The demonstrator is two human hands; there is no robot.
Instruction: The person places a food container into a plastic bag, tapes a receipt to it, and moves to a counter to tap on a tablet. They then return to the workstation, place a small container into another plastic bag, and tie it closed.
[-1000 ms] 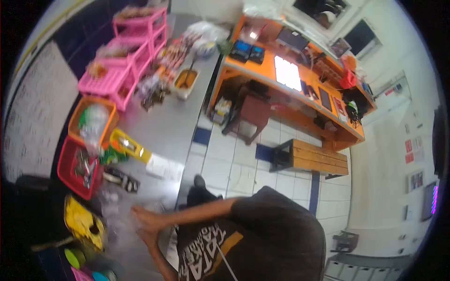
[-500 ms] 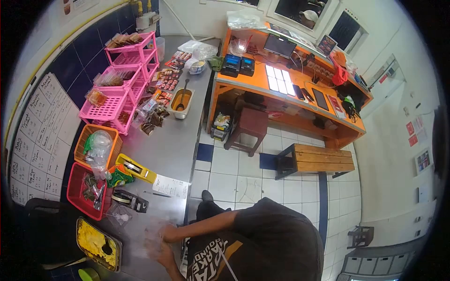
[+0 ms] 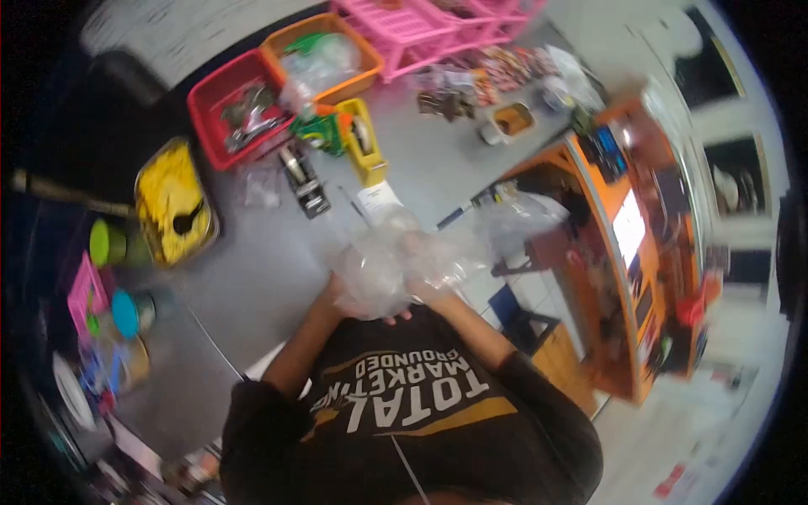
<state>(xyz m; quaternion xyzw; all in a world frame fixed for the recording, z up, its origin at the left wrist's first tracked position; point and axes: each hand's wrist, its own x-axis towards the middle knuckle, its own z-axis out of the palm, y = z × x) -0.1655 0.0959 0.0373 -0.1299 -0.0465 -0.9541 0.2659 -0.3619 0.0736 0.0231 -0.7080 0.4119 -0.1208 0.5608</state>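
Observation:
Between my hands, in front of my chest, is a bunched clear plastic bag [image 3: 374, 278], slightly blurred. Its loose end stretches right over the counter's edge. My left hand [image 3: 343, 290] grips the bag from the left, mostly covered by the film, with a few fingertips showing below. On the right side, my right hand [image 3: 427, 282] is closed around the plastic too, its fingers seen through the film. Just beyond the bag lie a white printed slip [image 3: 379, 198], a yellow tape dispenser [image 3: 364, 151] and a black tape dispenser [image 3: 303, 181].
A red basket [image 3: 206, 118] and an orange basket [image 3: 370, 71] stand at the back of the steel counter [image 3: 244, 295]. To the left sits a tray of yellow food [image 3: 172, 198]. Pink racks [image 3: 396, 29] and a metal food container [image 3: 492, 130] are farther back. An orange desk [image 3: 602, 244] stands right.
My view has swung left and down. The hands, low and blurred over the counter before, are now in front of my chest with the plastic bag spread larger between them.

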